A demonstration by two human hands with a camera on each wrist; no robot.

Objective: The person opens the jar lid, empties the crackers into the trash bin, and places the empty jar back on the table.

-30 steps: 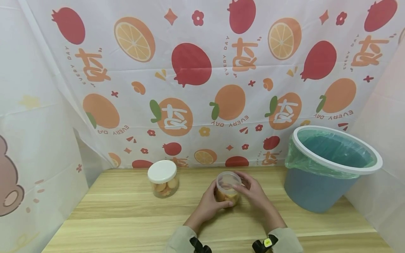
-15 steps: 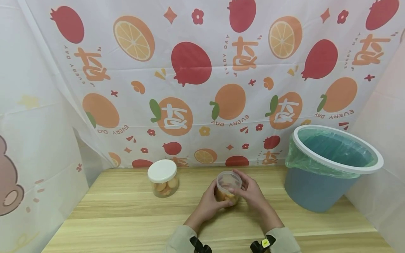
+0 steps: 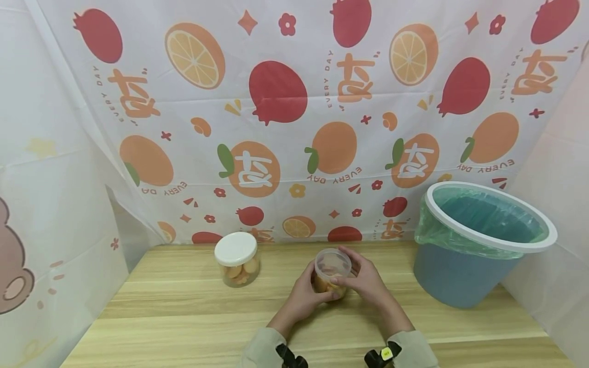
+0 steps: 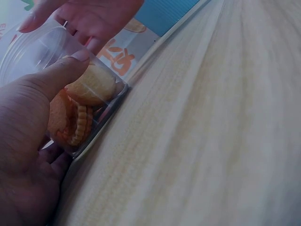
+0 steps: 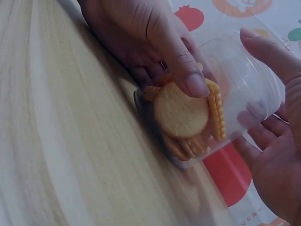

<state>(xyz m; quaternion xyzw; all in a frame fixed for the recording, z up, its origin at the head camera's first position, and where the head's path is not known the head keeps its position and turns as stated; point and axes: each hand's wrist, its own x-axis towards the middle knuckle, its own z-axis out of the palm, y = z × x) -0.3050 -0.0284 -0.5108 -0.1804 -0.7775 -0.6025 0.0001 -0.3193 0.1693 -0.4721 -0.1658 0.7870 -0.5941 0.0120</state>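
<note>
A clear plastic jar [image 3: 332,266] of round biscuits [image 5: 182,110] stands on the table, with a translucent threaded rim at its top. My left hand [image 3: 306,294] grips its lower part from the left, the thumb lying across the front wall. On the other side my right hand [image 3: 368,280] curves round the upper part near the rim. Its fingers [image 5: 265,134] pass behind the wall, while the thumb [image 5: 265,49] stands off the jar's side in the right wrist view. A second biscuit jar [image 3: 239,276] with a white lid [image 3: 236,249] sits farther left.
A blue bin [image 3: 460,278] with a green liner and white rim stands at the right end of the wooden table [image 3: 193,317]. A fruit-print cloth [image 3: 294,163] hangs along the back edge, and pale cloths hang at both sides.
My right hand has shifted slightly left, and its thumb has slid down the near side of the jar. The left hand and both jars have stayed in place.
</note>
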